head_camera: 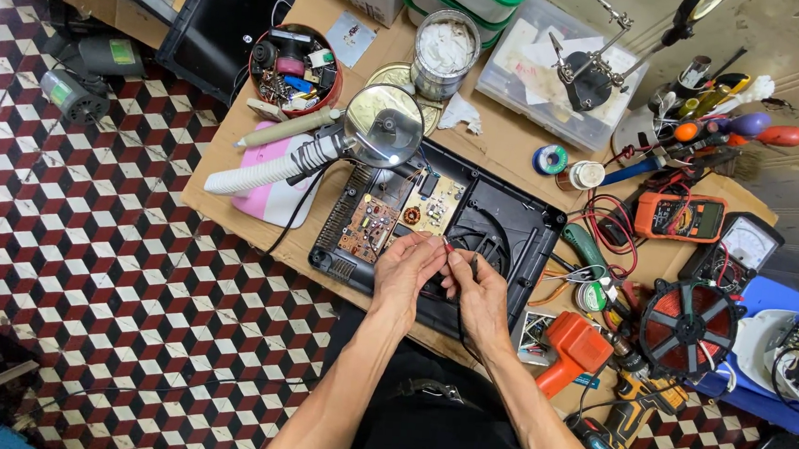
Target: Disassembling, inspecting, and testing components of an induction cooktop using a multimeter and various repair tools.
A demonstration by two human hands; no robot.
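Note:
An opened black appliance base [512,225] lies on the low work table, with brown and green circuit boards [400,215] inside and a fan grille to the right. My left hand [407,270] and my right hand [472,288] meet over its near edge. Both pinch a thin red-tipped wire or probe [446,246] between the fingertips. A black cable runs from under my right hand toward my lap. A round magnifying lens [384,126] on a white flexible neck hangs above the boards.
The cardboard-covered table [508,148] holds a red bowl of small parts [294,69], a tin [445,51], an orange multimeter [679,216], an analogue meter [743,247], a copper coil disc [689,325], an orange tool [575,347] and screwdrivers [734,126]. Patterned tile floor [106,260] lies left.

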